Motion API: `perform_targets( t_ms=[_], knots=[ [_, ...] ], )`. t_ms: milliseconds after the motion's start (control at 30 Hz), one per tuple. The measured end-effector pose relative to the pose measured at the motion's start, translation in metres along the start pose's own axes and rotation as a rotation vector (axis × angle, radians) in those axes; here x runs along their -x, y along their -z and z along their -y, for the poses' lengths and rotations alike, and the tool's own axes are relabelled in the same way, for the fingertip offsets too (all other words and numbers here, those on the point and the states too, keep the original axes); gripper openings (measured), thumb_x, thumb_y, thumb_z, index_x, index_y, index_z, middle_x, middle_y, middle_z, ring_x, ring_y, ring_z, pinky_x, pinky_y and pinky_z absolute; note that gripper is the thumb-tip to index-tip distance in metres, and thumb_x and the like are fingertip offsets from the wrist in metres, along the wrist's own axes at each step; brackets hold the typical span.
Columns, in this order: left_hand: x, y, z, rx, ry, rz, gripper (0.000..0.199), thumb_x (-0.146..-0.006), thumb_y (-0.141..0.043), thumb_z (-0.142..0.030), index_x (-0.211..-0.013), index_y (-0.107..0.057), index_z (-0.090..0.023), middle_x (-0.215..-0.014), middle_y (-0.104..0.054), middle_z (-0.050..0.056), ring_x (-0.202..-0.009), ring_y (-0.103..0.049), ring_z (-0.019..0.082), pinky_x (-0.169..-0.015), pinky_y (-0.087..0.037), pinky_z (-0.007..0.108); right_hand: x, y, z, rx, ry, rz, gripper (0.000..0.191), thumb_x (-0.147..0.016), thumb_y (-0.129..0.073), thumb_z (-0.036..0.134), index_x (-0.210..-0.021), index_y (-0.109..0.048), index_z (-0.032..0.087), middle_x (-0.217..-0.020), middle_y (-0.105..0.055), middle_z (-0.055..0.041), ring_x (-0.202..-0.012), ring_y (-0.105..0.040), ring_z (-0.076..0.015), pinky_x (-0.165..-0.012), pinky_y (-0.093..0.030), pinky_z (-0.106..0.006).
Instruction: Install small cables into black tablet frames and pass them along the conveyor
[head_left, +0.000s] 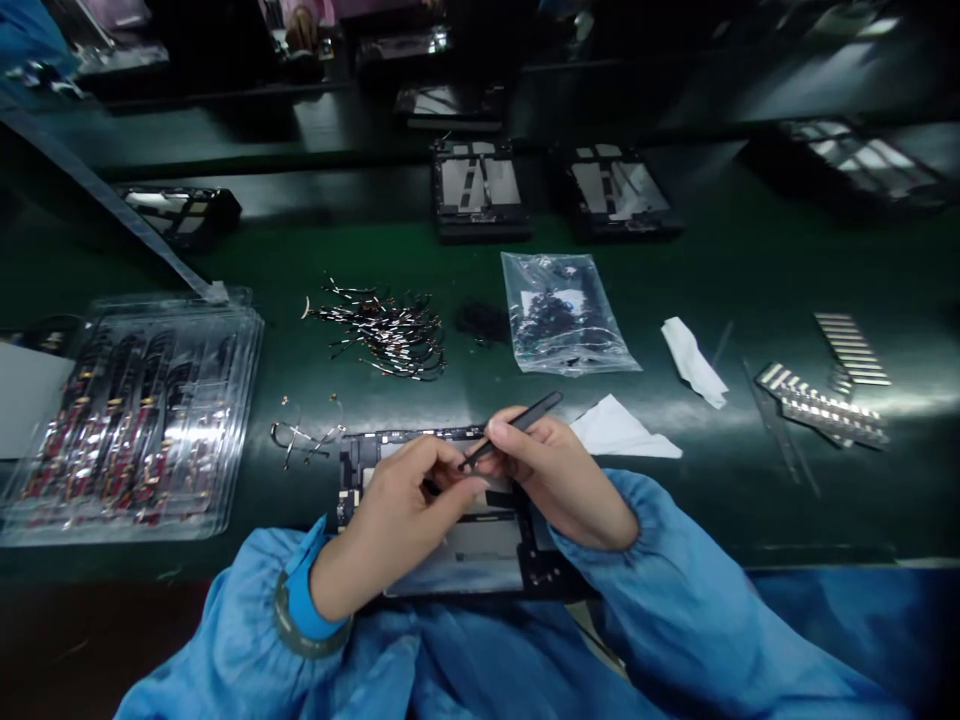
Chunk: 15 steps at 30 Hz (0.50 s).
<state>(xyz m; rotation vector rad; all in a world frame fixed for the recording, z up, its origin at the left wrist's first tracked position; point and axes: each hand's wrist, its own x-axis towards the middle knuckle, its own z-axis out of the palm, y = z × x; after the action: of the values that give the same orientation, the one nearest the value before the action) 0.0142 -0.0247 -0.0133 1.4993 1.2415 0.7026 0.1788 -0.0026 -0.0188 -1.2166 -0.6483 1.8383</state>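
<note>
Over an opened tablet-like device (487, 555) at the table's near edge, my two hands meet. My right hand (551, 465) is closed around black tweezers (525, 418), whose tip points down and left toward my left fingers. My left hand (409, 500) is pinched, thumb and forefinger around something small and dark that I cannot make out. Left of the device lie a few loose thin cables (307, 435). Farther back is a pile of short black cables with shiny ends (386, 330). A white wipe (626, 428) lies just right of my right hand.
Clear plastic trays (247, 400) of parts stand at the left. A clear bag (570, 315) of dark pieces lies behind my hands. Metallic strips (825, 410) and another white wipe (694, 362) are at the right. Stacked devices (480, 190) line the back; a co-worker's hand (302, 30) shows beyond.
</note>
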Motion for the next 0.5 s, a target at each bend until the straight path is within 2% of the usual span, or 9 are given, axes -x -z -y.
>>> perform_targets(
  t_ms=[133, 300, 400, 500],
  knots=[
    [0.001, -0.001, 0.002, 0.030, 0.047, 0.013, 0.012, -0.082, -0.059, -0.030, -0.081, -0.055, -0.019, -0.061, -0.055, -0.003, -0.052, -0.053, 0.009, -0.043, -0.044, 0.019, -0.002, -0.002, -0.004, -0.052, -0.054, 0.024, 0.034, -0.057, -0.082, 0.044, -0.067, -0.062, 0.018, -0.054, -0.066, 0.0023, -0.050, -0.060, -0.0067, -0.050, -0.045, -0.014],
    [0.003, 0.001, 0.006, 0.002, 0.059, 0.026, 0.014, -0.083, -0.058, -0.033, -0.086, -0.057, -0.020, -0.065, -0.056, -0.003, -0.056, -0.055, 0.010, -0.047, -0.045, 0.020, -0.003, 0.000, -0.004, -0.033, -0.049, 0.029, 0.034, -0.059, -0.080, 0.044, -0.067, -0.061, 0.017, -0.055, -0.066, 0.0018, -0.050, -0.059, -0.0072, -0.049, -0.045, -0.015],
    [0.003, 0.010, 0.009, -0.089, 0.066, -0.017, 0.019, -0.080, -0.060, -0.033, -0.093, -0.057, -0.020, -0.070, -0.057, -0.002, -0.059, -0.055, 0.011, -0.049, -0.044, 0.020, -0.006, 0.004, -0.003, 0.090, 0.077, -0.062, 0.034, -0.059, -0.079, 0.045, -0.067, -0.060, 0.018, -0.053, -0.064, 0.0015, -0.045, -0.056, -0.0078, -0.043, -0.042, -0.016],
    [0.006, 0.025, 0.016, -0.159, 0.101, -0.117, 0.022, -0.078, -0.061, -0.034, -0.094, -0.057, -0.019, -0.068, -0.055, -0.003, -0.058, -0.054, 0.011, -0.051, -0.042, 0.021, -0.012, 0.008, -0.004, 0.320, 0.248, -0.192, 0.034, -0.062, -0.075, 0.048, -0.068, -0.060, 0.018, -0.051, -0.063, 0.0008, -0.043, -0.053, -0.0094, -0.042, -0.043, -0.020]
  ],
)
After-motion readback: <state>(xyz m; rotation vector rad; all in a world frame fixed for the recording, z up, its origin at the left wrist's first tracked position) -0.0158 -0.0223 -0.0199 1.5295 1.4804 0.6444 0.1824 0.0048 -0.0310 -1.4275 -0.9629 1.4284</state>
